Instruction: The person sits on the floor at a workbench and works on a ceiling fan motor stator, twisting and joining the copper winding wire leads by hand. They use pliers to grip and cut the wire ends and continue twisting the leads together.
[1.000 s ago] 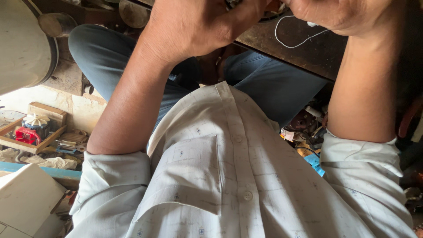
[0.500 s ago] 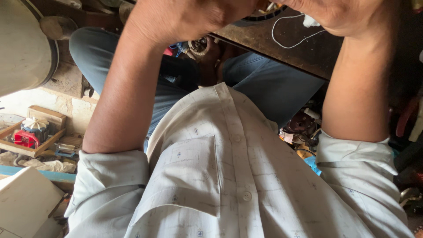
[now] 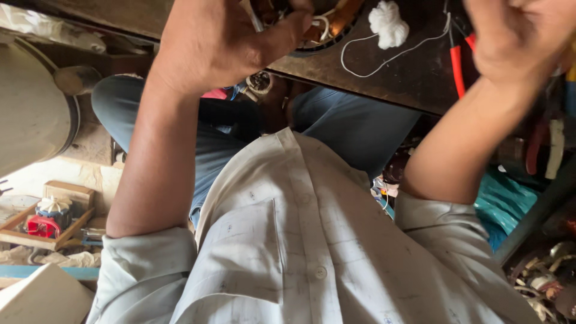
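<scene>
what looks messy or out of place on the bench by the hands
A white string trails loose in a loop from a white wad across the dark bench. The left hand grips a round coil part at the frame's top edge; the right hand is blurred.

White carton (image 3: 42, 297) bottom left; small brown box (image 3: 69, 193) above.

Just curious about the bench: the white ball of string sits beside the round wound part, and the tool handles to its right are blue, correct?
Not quite. The head view shows the tool handles are red, not blue. The white ball of string does sit on the dark bench beside the round wound part.
</scene>
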